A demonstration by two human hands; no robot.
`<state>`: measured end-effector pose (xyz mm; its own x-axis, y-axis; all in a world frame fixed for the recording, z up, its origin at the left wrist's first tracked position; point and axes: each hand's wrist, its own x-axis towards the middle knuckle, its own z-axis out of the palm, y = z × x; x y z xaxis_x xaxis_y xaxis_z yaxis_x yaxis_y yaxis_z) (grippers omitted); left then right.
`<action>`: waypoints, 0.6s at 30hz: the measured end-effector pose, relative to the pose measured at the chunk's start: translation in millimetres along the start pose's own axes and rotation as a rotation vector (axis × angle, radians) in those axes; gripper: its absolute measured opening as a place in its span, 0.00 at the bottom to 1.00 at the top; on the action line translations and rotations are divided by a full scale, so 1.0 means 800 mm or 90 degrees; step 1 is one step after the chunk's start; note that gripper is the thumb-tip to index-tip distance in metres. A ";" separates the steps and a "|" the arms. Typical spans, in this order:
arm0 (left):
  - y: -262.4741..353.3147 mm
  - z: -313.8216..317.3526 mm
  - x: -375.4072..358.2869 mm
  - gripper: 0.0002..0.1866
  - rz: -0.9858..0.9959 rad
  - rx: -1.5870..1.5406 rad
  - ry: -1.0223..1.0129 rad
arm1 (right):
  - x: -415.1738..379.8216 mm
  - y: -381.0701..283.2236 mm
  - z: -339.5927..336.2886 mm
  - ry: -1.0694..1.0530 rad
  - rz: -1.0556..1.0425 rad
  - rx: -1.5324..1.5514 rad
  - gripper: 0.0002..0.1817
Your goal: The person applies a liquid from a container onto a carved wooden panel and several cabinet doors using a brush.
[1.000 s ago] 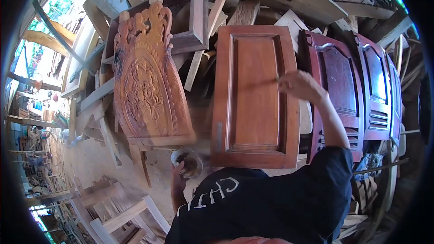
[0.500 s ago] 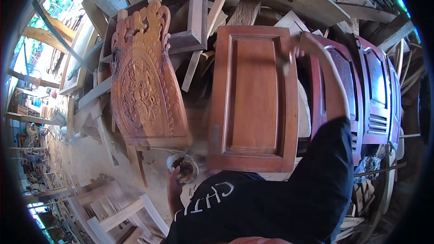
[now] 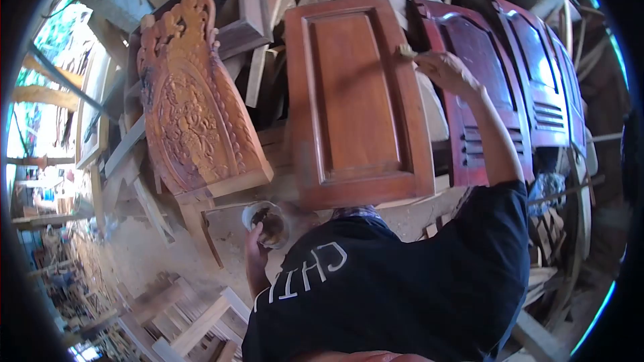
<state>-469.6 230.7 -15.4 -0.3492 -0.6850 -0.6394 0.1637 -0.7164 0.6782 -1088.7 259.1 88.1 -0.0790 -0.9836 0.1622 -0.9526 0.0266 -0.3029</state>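
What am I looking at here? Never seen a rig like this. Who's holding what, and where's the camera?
No robot: it's a person working bare-handed, seen by one head-worn camera looking forward and down. The right hand holds a small, pale, brush-like tool at the right edge of a reddish-brown, rectangular wooden panel; I can't tell if they touch. The left hand holds a whitish, round container with something dark brown inside. An orange-brown, carved wooden panel stands left; dark red, glossy wooden panels stand right.
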 end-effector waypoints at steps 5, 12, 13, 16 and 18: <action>0.002 -0.027 0.021 0.26 -0.026 0.055 -0.009 | -0.147 -0.129 -0.020 -0.045 0.008 -0.063 0.06; 0.000 -0.046 0.025 0.33 -0.049 0.092 -0.035 | -0.255 -0.283 -0.048 -0.109 0.215 0.325 0.08; -0.002 -0.049 0.022 0.33 -0.052 0.085 -0.039 | -0.265 -0.283 -0.040 -0.067 0.283 0.458 0.09; -0.008 -0.054 0.007 0.33 -0.051 0.081 -0.031 | -0.257 -0.278 -0.014 0.239 0.271 0.140 0.08; -0.014 -0.060 -0.004 0.32 -0.037 0.118 -0.043 | -0.239 -0.287 0.014 0.236 0.275 0.047 0.07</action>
<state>-425.6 234.9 -38.4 -0.4149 -0.6284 -0.6579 -0.0296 -0.7134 0.7001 -851.2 438.8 116.0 -0.5675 -0.7574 0.3229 -0.7885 0.3868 -0.4782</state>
